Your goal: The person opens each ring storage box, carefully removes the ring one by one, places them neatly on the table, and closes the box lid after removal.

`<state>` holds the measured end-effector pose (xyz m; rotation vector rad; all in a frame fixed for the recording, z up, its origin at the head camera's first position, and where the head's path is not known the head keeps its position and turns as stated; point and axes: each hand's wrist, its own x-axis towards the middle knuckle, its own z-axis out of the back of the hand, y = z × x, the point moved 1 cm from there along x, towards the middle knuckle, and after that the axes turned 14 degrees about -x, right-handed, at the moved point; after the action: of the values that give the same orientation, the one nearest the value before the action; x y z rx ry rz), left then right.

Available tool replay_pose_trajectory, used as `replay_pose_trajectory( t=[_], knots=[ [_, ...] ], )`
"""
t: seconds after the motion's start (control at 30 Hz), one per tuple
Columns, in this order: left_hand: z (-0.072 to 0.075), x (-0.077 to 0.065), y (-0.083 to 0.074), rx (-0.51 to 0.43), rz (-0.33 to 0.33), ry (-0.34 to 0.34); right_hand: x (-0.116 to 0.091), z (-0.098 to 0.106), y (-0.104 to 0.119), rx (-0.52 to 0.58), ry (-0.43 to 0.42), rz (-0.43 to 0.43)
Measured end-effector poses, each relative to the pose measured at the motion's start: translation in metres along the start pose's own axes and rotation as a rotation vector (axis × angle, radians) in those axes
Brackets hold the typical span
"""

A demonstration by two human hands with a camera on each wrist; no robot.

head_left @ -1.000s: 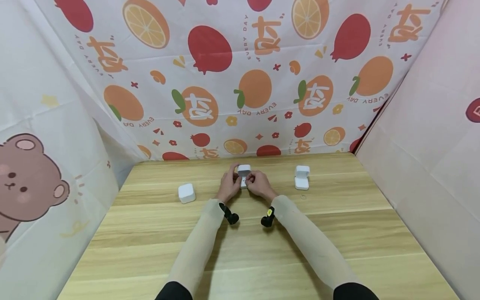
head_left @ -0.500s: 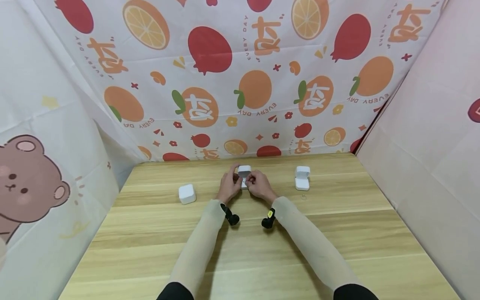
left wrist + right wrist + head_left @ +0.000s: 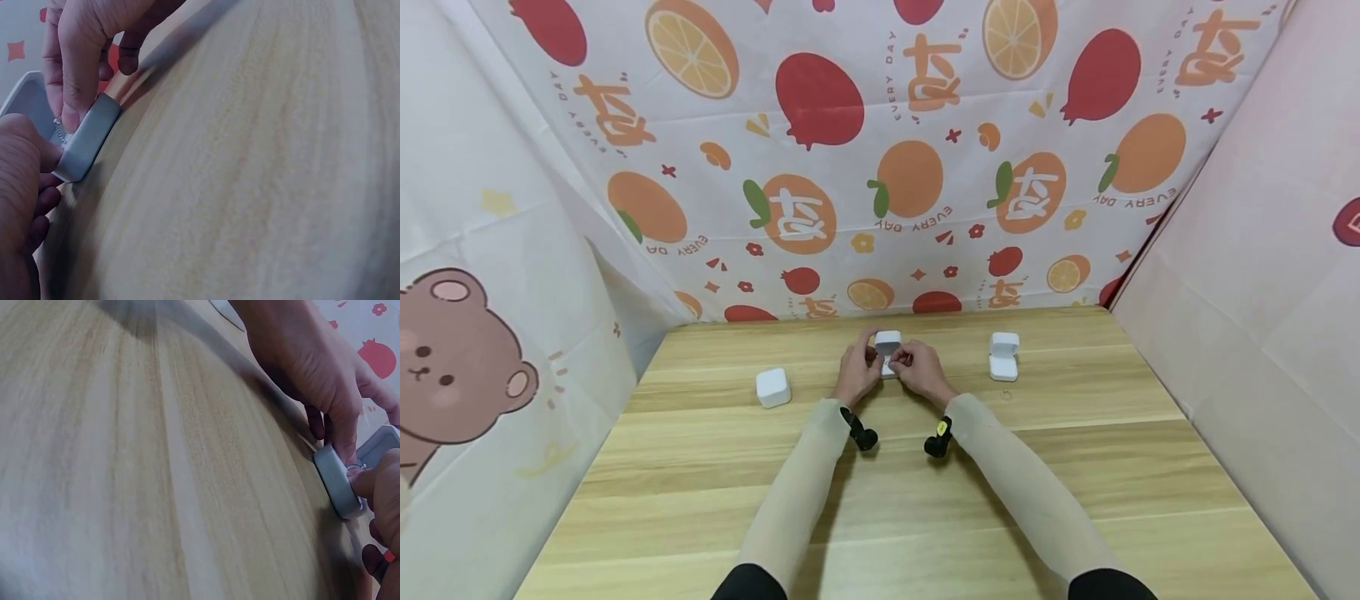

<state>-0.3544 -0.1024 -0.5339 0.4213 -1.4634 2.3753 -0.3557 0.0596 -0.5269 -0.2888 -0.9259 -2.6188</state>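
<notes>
A small white ring box (image 3: pixel 887 337) stands with its lid up at the table's back middle. My left hand (image 3: pixel 857 371) grips it from the left, its thumb down at the box's front part. From the right, my right hand (image 3: pixel 921 371) pinches a silver ring (image 3: pixel 59 130) at the insert. The left wrist view shows a beaded-looking band on that ring, between the two hands' fingertips. In the right wrist view the ring (image 3: pixel 356 467) is partly covered by fingers. How deep it sits in the insert is hidden.
To the right stands another white ring box (image 3: pixel 1003 367), lid up, with a thin ring (image 3: pixel 1006 394) lying in front of it on the wooden table (image 3: pixel 880 533). A closed white box (image 3: pixel 772 387) is on the left. A fruit-print cloth (image 3: pixel 865 242) hangs behind.
Both hands stay at the middle ring box; the right hand's fingers shift only very slightly. The other boxes and the loose ring keep their places.
</notes>
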Motion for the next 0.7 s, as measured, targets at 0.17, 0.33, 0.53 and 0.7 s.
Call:
replay_pose_trajectory(
  t=[0.17,0.33,0.53,0.7],
  knots=[
    [0.0006,-0.0007,-0.0012,-0.015,0.037,0.016,0.0011,-0.0026,-0.0039,-0.013,-0.006,-0.009],
    [0.0,-0.0001,-0.0002,-0.016,0.049,0.015,0.0022,-0.0016,-0.0055,0.011,-0.002,-0.014],
    [-0.0003,0.0009,-0.0007,-0.019,0.044,0.011,0.0029,0.0011,-0.0053,0.02,-0.012,-0.013],
    [-0.0001,0.0007,-0.0022,-0.01,0.021,0.007,0.0038,0.0009,-0.0075,0.02,-0.021,0.007]
  ],
)
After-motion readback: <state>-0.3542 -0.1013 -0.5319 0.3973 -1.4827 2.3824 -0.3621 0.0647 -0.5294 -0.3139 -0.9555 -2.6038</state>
